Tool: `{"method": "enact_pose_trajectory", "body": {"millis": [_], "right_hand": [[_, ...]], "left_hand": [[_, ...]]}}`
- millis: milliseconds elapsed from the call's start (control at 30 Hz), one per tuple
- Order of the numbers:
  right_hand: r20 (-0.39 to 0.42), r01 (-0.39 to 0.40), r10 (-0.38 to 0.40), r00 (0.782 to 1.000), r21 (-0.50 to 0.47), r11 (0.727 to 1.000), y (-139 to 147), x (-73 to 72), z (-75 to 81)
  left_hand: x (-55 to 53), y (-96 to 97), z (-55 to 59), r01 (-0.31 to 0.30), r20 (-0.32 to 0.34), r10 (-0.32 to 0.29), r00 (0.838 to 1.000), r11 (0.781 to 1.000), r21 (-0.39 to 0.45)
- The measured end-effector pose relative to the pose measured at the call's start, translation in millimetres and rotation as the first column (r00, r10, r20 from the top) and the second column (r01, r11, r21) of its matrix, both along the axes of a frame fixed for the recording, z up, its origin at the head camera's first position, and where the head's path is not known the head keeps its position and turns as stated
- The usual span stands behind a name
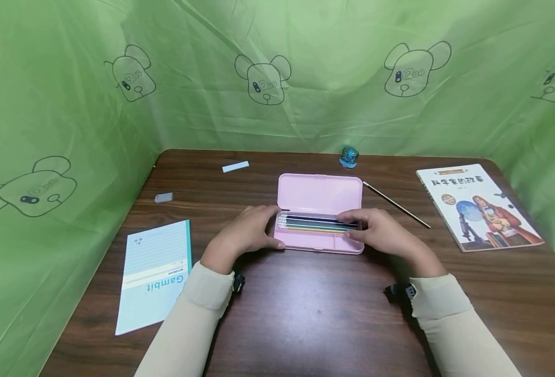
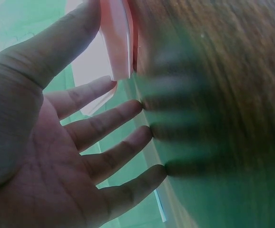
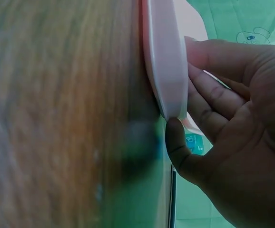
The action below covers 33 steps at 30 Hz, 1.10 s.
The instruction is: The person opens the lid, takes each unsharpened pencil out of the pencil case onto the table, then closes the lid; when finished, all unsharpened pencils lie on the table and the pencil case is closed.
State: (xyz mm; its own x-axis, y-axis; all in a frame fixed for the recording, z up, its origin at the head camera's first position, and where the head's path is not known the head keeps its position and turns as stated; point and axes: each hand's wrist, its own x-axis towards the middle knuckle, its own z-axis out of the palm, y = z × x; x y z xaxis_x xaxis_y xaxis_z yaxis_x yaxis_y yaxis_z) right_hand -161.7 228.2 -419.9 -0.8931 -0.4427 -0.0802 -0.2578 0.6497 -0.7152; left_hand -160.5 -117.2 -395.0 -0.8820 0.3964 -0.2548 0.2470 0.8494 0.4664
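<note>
Green cloth point(image 1: 334, 123) printed with mouse-like faces hangs around a wood-grain bench point(image 1: 320, 324), where a person works over school supplies. An illustrated book point(image 1: 477, 207) lies at right; a pale notebook point(image 1: 152, 272), its lettering upside down to the person, lies at left.

At center, a pink pencil case point(image 1: 306, 242) sits open, long axis running left to right, its raised lid point(image 1: 320, 192) on the far side. The left hand point(image 1: 249, 230) brackets the case's left end, thumb at the near corner, fingers spread wide and nearly straight. The right hand point(image 1: 376, 230) has thumb and fingers over the right end of the pencils point(image 1: 310, 222) inside; whether it pinches them cannot be told.

The pencils lie parallel with the case, pale ends leftward, opposite ends partly hidden by that hand. The step appears to be arranging them in the tray; the next move likely calls for freeing the right hand for the loose pencil point(image 1: 397, 204), slanting from beside the lid toward near right, and turning it parallel with the rest.

Beyond are a blue sharpener point(image 1: 348, 157), a pale strip point(image 1: 235, 167) and a small eraser point(image 1: 164, 198).
</note>
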Motion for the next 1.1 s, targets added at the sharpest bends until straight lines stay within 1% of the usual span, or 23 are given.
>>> {"method": "enact_pose_trajectory", "body": {"millis": [167, 267, 433, 600, 767, 867, 1000, 1100], "right_hand": [[-0.047, -0.014, 0.015, 0.999, 0.023, 1.000, -4.2, 1.3, 0.2], [-0.049, -0.021, 0.022, 0.999, 0.011, 1.000, -6.8, 1.6, -0.3], [-0.030, -0.033, 0.033, 0.999, 0.003, 0.999, -9.9, 1.3, -1.3], [-0.028, -0.044, 0.045, 0.999, 0.015, 0.999, -10.5, 1.4, -1.0], [0.002, -0.057, 0.056, 0.998, 0.016, 0.998, -9.6, 1.8, -1.2], [0.025, -0.055, 0.055, 0.998, -0.003, 0.998, -8.3, 2.1, -1.6], [0.051, -0.045, 0.047, 0.998, -0.051, 0.998, -6.2, 2.1, -2.0], [0.058, -0.037, 0.042, 0.997, -0.080, 0.996, -4.2, 1.9, -1.1]], "left_hand": [[0.1, -0.3, 1.4, -0.001, 0.000, 0.001, 1.000, 1.000, 0.002], [0.4, -0.7, 2.2, -0.003, -0.001, 0.003, 1.000, 1.000, 0.004], [0.1, -1.0, 1.6, -0.005, 0.006, 0.005, 1.000, 1.000, 0.009], [0.4, -0.9, 2.0, 0.002, 0.000, -0.002, 1.000, 1.000, 0.005], [0.5, -0.4, 1.2, 0.011, -0.006, -0.010, 1.000, 1.000, 0.003], [0.8, -0.1, 0.8, 0.011, -0.007, -0.011, 1.000, 1.000, 0.007], [1.2, -0.2, 0.5, 0.006, -0.003, -0.006, 1.000, 1.000, 0.013], [1.2, -0.6, 0.4, 0.004, 0.000, -0.004, 1.000, 1.000, 0.014]]}}
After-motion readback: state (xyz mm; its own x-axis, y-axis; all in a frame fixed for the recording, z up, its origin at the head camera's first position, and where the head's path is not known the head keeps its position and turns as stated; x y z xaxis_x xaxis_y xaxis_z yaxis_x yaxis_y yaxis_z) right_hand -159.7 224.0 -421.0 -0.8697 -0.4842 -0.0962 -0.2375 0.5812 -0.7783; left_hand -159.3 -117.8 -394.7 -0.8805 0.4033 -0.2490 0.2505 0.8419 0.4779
